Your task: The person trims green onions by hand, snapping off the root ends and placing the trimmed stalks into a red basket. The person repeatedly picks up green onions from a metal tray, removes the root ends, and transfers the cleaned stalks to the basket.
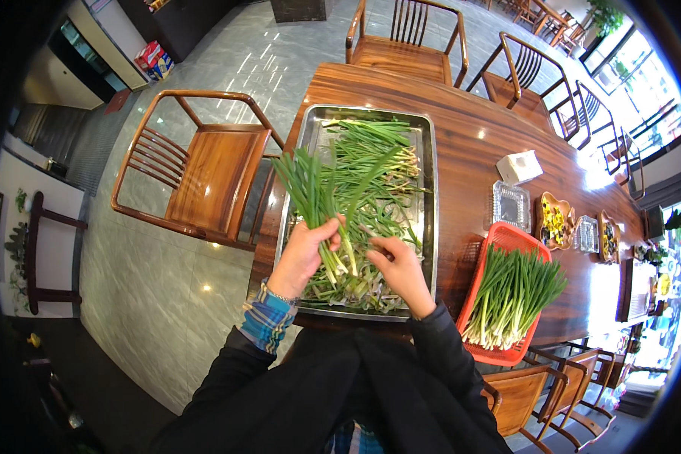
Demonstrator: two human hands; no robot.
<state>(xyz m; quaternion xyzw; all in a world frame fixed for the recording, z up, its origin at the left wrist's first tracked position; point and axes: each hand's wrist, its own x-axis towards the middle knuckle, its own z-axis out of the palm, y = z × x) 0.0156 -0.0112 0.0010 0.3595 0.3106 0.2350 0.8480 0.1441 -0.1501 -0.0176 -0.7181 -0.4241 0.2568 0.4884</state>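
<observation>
My left hand (305,253) is closed around a bunch of green onions (312,198), leaves pointing up and away, white ends towards me. Just right of it, my right hand (394,261) has its thumb and fingertips pinched together over the tray; a thin pale strip shows near the fingertips, and whether it is gripped is unclear. Beneath both hands lies a rectangular metal tray (433,198). Unpeeled green onions (369,153) with roots to the right fill its far part, and loose peelings (369,295) cover its near part. A red plastic basket (470,301) holds trimmed green onions (508,301).
The wooden table (459,136) also carries a white tissue box (519,167), a glass ashtray (511,205) and a wooden dish (555,221) with yellow-wrapped pieces. One wooden armchair (218,176) stands at the left; several others surround the table.
</observation>
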